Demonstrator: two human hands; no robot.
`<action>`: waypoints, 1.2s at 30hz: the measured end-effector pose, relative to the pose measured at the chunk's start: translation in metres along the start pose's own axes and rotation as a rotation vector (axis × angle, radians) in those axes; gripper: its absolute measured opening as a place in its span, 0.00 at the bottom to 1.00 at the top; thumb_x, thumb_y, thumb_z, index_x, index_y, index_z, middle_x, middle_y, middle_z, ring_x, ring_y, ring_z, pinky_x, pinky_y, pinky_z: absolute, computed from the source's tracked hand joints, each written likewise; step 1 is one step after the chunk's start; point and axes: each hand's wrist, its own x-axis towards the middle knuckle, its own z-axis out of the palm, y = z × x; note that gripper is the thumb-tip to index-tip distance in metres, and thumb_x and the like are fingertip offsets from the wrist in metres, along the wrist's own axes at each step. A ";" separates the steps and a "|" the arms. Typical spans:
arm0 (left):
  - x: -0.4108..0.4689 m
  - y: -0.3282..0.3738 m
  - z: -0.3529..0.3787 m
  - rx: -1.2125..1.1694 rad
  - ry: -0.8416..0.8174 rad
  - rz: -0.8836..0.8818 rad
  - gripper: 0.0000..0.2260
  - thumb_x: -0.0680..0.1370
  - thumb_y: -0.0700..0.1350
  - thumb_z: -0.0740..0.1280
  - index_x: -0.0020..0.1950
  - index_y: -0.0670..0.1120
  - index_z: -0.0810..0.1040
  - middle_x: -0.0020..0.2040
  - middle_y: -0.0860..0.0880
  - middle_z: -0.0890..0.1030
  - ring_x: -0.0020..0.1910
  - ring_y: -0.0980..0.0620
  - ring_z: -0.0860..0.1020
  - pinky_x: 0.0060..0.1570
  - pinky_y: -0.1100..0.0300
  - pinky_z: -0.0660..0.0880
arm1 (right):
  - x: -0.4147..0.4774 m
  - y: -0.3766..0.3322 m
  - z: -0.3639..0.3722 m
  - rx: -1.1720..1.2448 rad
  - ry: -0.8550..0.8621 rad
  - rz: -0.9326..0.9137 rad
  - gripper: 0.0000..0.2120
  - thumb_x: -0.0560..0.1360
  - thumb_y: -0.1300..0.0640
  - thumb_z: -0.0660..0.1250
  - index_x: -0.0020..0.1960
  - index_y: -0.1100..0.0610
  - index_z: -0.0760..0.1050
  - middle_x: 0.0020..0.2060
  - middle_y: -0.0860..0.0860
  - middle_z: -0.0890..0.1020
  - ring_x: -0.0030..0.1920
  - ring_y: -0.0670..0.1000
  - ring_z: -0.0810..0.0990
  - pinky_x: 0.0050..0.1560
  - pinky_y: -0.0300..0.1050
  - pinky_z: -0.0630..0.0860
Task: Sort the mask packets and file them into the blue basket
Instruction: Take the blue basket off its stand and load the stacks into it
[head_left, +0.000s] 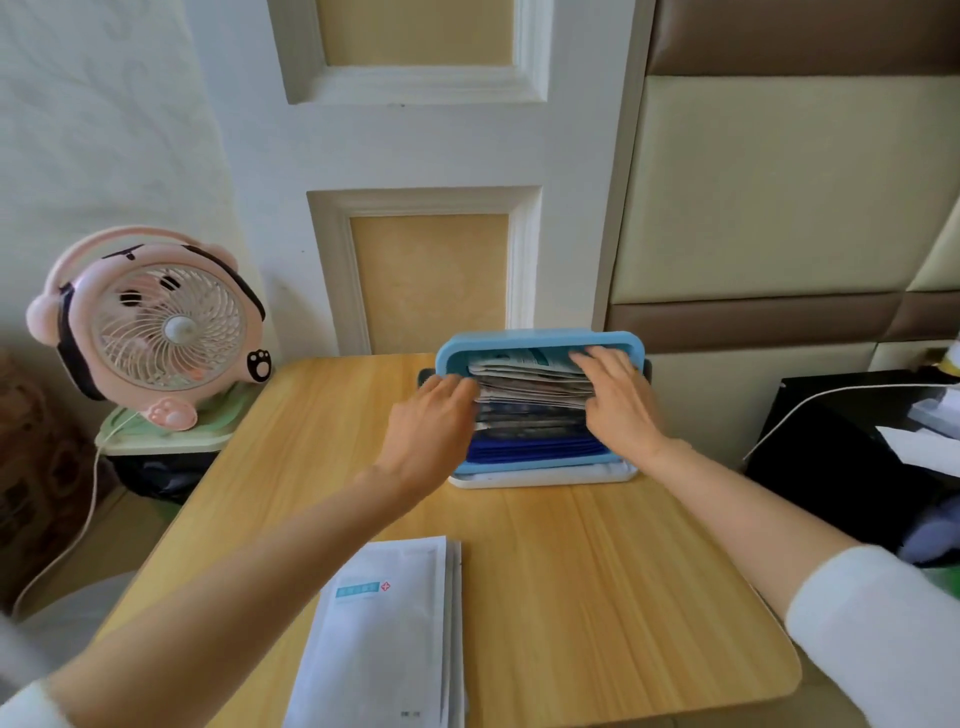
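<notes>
A blue basket (540, 339) stands at the far edge of the wooden table (597, 571), on a white base. Filed mask packets (530, 387) stand in it in a row, pale ones at the back, dark blue ones in front. My left hand (434, 421) lies at the left side of the row, its fingertips touching the packets. Over on the right side my right hand (618, 400) rests with straight, spread fingers on the packets' top edges. A stack of white mask packets (384, 639) lies flat near the table's front edge.
A pink desk fan (150, 327) stands on a green stand to the left of the table, its cord hanging down. A black box (841, 457) with papers and a white cable sits to the right. A white door and padded wall are behind.
</notes>
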 end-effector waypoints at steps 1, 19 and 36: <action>-0.010 -0.009 -0.004 -0.123 -0.102 -0.037 0.07 0.78 0.47 0.62 0.53 0.45 0.74 0.50 0.50 0.79 0.45 0.52 0.76 0.32 0.62 0.71 | -0.011 -0.004 0.000 0.045 0.119 -0.051 0.26 0.70 0.72 0.61 0.67 0.60 0.70 0.64 0.55 0.73 0.65 0.54 0.70 0.66 0.51 0.69; -0.073 -0.037 -0.017 -0.516 -0.919 -0.335 0.23 0.64 0.47 0.78 0.53 0.45 0.74 0.52 0.49 0.79 0.52 0.49 0.77 0.52 0.58 0.73 | -0.106 -0.099 0.007 0.885 -0.733 0.297 0.17 0.78 0.53 0.62 0.66 0.56 0.71 0.52 0.50 0.80 0.48 0.47 0.80 0.53 0.45 0.78; -0.074 0.030 0.042 -1.446 -0.298 -0.662 0.27 0.68 0.40 0.76 0.64 0.47 0.70 0.57 0.47 0.80 0.53 0.51 0.79 0.47 0.64 0.78 | -0.101 -0.030 0.008 1.147 -0.257 0.595 0.29 0.67 0.73 0.70 0.63 0.56 0.66 0.58 0.53 0.78 0.60 0.53 0.76 0.57 0.46 0.76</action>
